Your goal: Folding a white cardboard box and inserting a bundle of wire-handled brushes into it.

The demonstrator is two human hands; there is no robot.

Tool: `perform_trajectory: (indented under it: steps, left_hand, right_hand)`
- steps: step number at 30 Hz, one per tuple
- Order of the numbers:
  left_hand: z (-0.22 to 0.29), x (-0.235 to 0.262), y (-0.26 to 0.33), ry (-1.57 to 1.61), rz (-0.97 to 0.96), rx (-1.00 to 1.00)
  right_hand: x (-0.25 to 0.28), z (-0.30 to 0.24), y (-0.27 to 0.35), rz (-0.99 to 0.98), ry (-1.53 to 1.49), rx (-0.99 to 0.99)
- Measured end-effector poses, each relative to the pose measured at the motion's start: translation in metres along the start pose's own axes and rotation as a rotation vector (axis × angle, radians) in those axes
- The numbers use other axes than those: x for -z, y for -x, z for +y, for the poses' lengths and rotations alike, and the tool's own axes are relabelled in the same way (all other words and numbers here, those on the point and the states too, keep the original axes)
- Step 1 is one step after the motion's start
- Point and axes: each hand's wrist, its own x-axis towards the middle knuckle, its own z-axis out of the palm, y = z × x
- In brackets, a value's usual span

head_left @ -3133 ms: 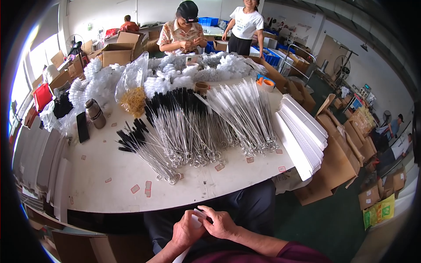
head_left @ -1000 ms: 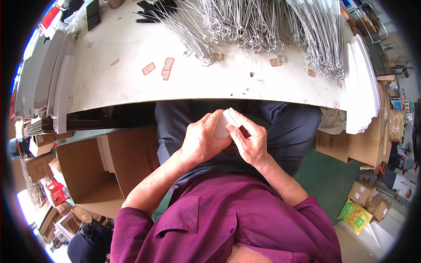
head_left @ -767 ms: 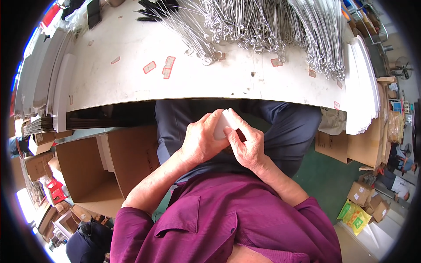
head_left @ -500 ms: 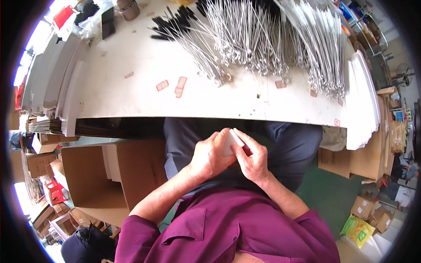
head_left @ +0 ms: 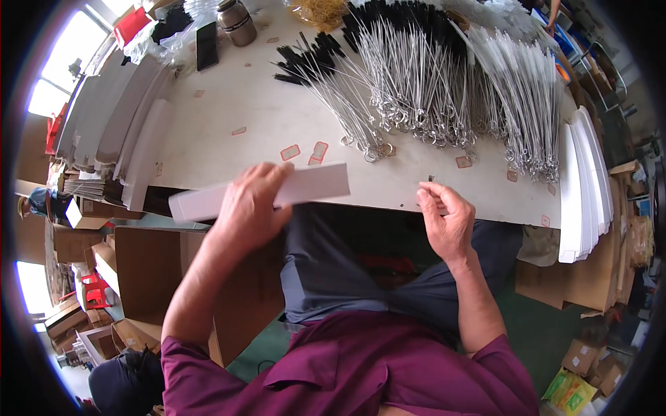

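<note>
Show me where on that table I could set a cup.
Widest bare patch of table: between the left white stack and the small black-brush bundle, in front of the dark phone; labels dot it. A narrower strip lies between the wire brushes and front edge, by the right hand. Brushes and the right white stack crowd the right.

Left hand [head_left: 251, 204] around long white box [head_left: 319, 183]; right hand [head_left: 449, 220] near table [head_left: 208, 149] edge; brushes [head_left: 420, 73] beyond.
</note>
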Motion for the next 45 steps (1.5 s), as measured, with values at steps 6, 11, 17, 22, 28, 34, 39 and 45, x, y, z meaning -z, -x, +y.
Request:
perform_trajectory:
  steps: [6,11,17,22,28,34,39,45]
  left_hand:
    - [-0.047,0.004,-0.032,-0.075,-0.145,0.297]
    - [-0.111,-0.004,-0.054,-0.257,-0.058,0.460]
    - [-0.149,-0.006,-0.104,-0.432,0.159,0.477]
    - [-0.039,-0.038,-0.099,0.059,0.119,0.166]
    - [0.001,-0.089,-0.096,0.000,0.123,-0.015]
    - [0.010,-0.085,-0.097,0.179,0.199,0.010]
    - [0.015,-0.069,-0.097,0.494,0.304,0.144]
    - [0.015,-0.049,-0.097,0.709,0.480,0.115]
  right_hand:
    - [-0.004,0.020,0.000,0.001,0.007,0.009]
    - [-0.009,0.022,0.001,0.032,0.028,0.038]
    - [-0.014,0.023,0.001,0.075,0.111,0.106]
    - [-0.012,0.020,-0.001,0.096,0.174,0.139]
    - [-0.015,0.018,0.000,0.102,0.175,0.159]
    - [-0.012,0.019,-0.002,0.102,0.165,0.188]
    - [-0.017,0.001,-0.031,0.080,0.313,0.463]
    - [-0.078,-0.034,-0.085,-0.186,0.469,0.612]
